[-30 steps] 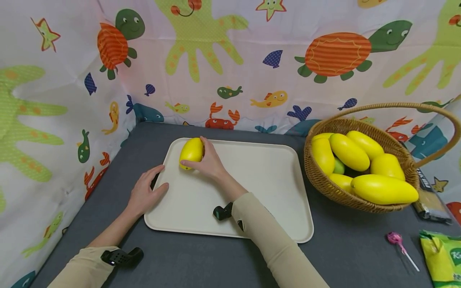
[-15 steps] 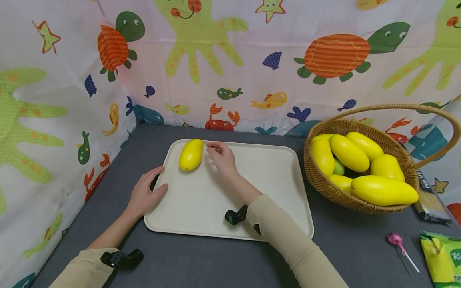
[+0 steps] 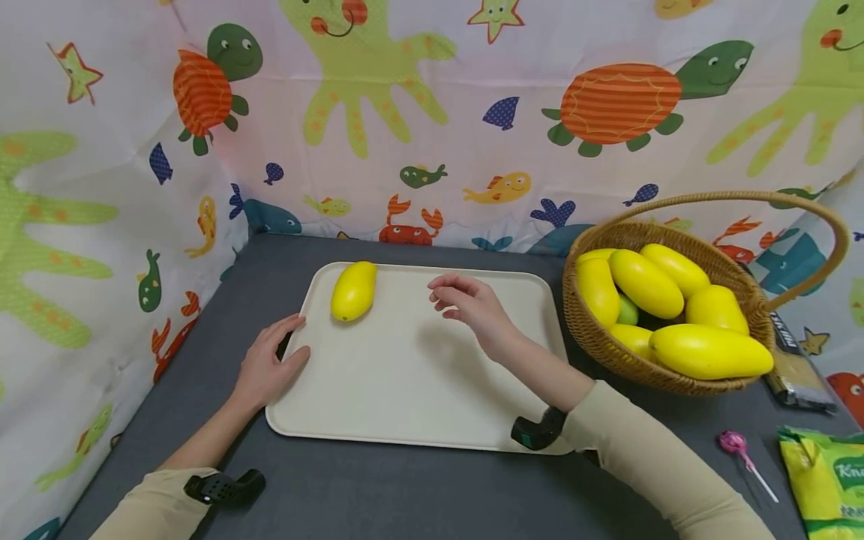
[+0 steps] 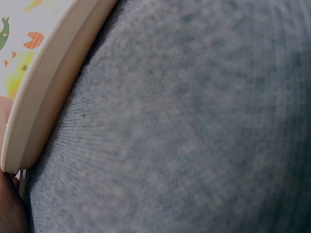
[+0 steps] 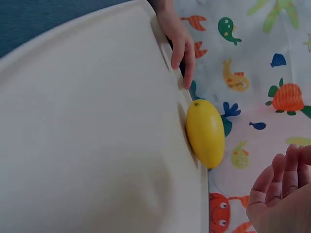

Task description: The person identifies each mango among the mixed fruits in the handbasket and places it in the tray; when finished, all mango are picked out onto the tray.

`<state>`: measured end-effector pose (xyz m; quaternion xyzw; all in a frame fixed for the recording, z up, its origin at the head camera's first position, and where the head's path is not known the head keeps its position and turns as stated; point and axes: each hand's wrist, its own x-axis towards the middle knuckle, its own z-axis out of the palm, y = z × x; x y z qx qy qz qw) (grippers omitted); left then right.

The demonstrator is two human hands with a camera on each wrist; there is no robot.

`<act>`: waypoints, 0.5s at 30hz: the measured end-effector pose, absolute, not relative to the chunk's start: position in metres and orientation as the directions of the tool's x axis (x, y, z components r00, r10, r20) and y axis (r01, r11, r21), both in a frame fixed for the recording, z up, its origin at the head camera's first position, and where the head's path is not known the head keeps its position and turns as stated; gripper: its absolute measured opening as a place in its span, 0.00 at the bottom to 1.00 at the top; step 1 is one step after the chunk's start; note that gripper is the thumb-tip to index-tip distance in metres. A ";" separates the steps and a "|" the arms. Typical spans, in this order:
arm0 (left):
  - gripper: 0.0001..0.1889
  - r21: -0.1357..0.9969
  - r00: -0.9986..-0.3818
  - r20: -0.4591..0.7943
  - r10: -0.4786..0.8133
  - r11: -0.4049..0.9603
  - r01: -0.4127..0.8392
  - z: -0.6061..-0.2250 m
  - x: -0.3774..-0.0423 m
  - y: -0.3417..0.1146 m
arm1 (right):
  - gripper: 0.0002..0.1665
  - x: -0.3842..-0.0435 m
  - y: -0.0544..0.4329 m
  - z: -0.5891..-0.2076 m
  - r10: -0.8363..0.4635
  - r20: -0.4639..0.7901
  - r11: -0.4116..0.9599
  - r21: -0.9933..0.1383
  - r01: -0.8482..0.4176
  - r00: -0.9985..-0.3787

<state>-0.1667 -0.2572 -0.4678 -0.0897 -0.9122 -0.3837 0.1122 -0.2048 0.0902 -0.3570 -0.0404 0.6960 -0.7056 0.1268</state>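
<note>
A yellow mango (image 3: 354, 291) lies near the far left corner of a cream tray (image 3: 405, 375). My left hand (image 3: 266, 367) rests at the tray's left edge, its thumb and fingers spread along the rim. Above the right part of the tray hovers my right hand (image 3: 472, 307), fingers loosely bent and holding nothing, its shadow falling on the tray below. In the right wrist view the mango (image 5: 205, 133) sits by the tray's edge, with the right hand's fingers (image 5: 286, 179) apart from it. The left wrist view shows mostly grey tabletop beside the tray's outer wall (image 4: 46, 87).
A wicker basket (image 3: 607, 360) with a tall handle, full of yellow mangoes and one green fruit, stands right of the tray. Farther right are a flat dark package (image 3: 803, 379), a pink lollipop (image 3: 734, 442) and a yellow-green packet (image 3: 823, 480). A printed cloth hangs behind.
My right hand has let go of the mango and moved right and up, away from it. The mango stays on the tray, and my left hand keeps its place at the edge.
</note>
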 end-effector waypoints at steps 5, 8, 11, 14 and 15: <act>0.27 0.679 -0.961 0.267 0.071 0.694 0.240 -0.468 -0.167 -0.256 | 0.14 -0.185 0.131 -0.339 -0.320 -0.049 0.117 -0.993 0.012 -0.946; 0.27 0.676 -0.962 0.264 0.067 0.699 0.234 -0.467 -0.167 -0.256 | 0.13 -0.174 0.157 -0.328 -0.372 0.005 0.200 -0.976 -0.086 -0.928; 0.27 0.677 -0.963 0.262 0.068 0.698 0.234 -0.467 -0.167 -0.255 | 0.12 -0.164 0.184 -0.316 -0.421 0.062 0.285 -0.938 -0.197 -0.905; 0.26 0.676 -0.962 0.265 0.072 0.697 0.239 -0.467 -0.167 -0.255 | 0.10 -0.155 0.212 -0.303 -0.438 0.108 0.387 -0.873 -0.296 -0.892; 0.26 0.677 -0.961 0.265 0.073 0.696 0.239 -0.467 -0.166 -0.255 | 0.10 -0.151 0.222 -0.298 -0.439 0.122 0.420 -0.848 -0.324 -0.890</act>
